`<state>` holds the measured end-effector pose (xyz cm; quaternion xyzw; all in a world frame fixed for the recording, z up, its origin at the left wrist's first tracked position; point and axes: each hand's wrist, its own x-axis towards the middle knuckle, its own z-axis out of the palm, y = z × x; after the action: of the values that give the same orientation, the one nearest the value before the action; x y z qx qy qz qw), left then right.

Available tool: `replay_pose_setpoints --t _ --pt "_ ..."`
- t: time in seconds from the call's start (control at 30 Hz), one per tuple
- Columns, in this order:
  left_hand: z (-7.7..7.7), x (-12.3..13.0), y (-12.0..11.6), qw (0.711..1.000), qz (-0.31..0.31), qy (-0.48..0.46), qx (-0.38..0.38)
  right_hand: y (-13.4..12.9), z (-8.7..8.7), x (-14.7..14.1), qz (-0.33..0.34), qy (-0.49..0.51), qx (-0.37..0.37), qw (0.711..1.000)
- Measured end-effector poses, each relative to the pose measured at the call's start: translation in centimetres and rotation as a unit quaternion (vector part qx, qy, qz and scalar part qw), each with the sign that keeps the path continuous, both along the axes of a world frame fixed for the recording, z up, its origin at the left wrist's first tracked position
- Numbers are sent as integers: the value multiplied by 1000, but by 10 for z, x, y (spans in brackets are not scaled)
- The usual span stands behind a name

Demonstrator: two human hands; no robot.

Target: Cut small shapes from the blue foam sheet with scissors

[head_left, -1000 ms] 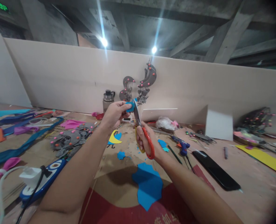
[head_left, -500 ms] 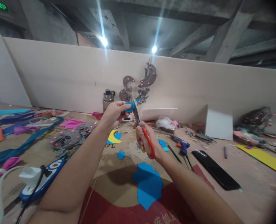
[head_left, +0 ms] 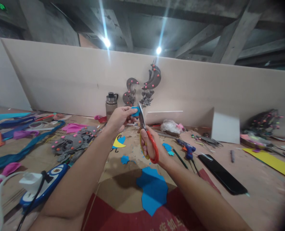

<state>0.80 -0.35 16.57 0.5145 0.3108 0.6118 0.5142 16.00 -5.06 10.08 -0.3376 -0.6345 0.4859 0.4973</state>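
Note:
Pinched in my left hand (head_left: 122, 118) is a small blue foam piece (head_left: 135, 111). My right hand (head_left: 149, 141) grips a pair of scissors (head_left: 154, 150) with red and yellow handles. The blades point up and meet the right edge of the foam piece; they look nearly closed. Below my hands a larger blue foam sheet (head_left: 153, 191) with a scalloped edge lies on the cardboard (head_left: 118, 192). Small blue scraps (head_left: 125, 159) lie around it, and a yellow crescent (head_left: 119, 143) rests near my left wrist.
To the right are a glue gun (head_left: 187, 149), a dark pencil (head_left: 180, 158) and a black phone (head_left: 221, 174). On the left sit a blue power strip (head_left: 46, 183) and a heap of grey felt pieces (head_left: 72, 141). A bottle (head_left: 111, 104) stands by the back panel.
The foam piece and scissor blades have shifted very slightly right, and the scissor handles look a little closer together. Things on the table stay as they were.

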Motion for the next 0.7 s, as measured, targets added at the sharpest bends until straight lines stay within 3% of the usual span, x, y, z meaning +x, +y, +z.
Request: replay_pose_setpoints --t 0.17,0.27,0.33,0.43,0.7 --pt "-7 1 9 999 14 3 -31 16 -13 -3 -3 59 -40 997" --pt "-12 1 16 1000 19 -4 -21 36 -38 -2 14 87 -105 991" --pt "-17 1 20 1000 18 -2 -14 50 -57 0 64 96 -200 973" --pt "-25 2 28 1000 13 4 -12 66 -80 4 93 97 -255 958" --pt "-60 -5 46 996 21 37 -82 85 -96 10 142 125 -275 943"
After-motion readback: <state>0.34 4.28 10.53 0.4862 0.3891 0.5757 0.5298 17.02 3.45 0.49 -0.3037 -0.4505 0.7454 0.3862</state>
